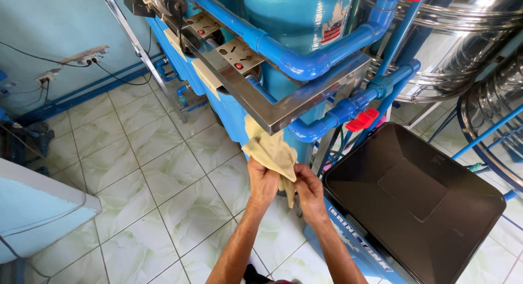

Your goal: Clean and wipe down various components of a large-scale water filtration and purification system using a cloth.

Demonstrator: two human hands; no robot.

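Cloth [271,149]: a pale yellow rag, bunched and hanging just under the corner of a steel frame [305,101], in front of a blue tank [297,14]. Both hands hold it. The left hand [262,183] is closed around its lower left part, knuckles up. The right hand [308,188] pinches the lower right edge, with a strip of the rag hanging down between the two hands. The rag's top reaches up to the underside of the frame; whether it touches the metal there I cannot tell.

Around it things are crowded. Thick blue pipes [305,63] wrap around the tank just above the frame, and another pipe run [348,110] passes right of the rag, with a red valve handle [362,119] near it. Just right of the right hand stands a blue bin with a dark lid [419,202], close against the forearm. On the frame's top rail sit socket plates with switches [238,55]. Behind, at the upper right, are shiny steel tanks [468,39] and coiled tubing. The floor [158,169] is pale green marbled tile, and cables run along the blue wall [49,28] at the left.
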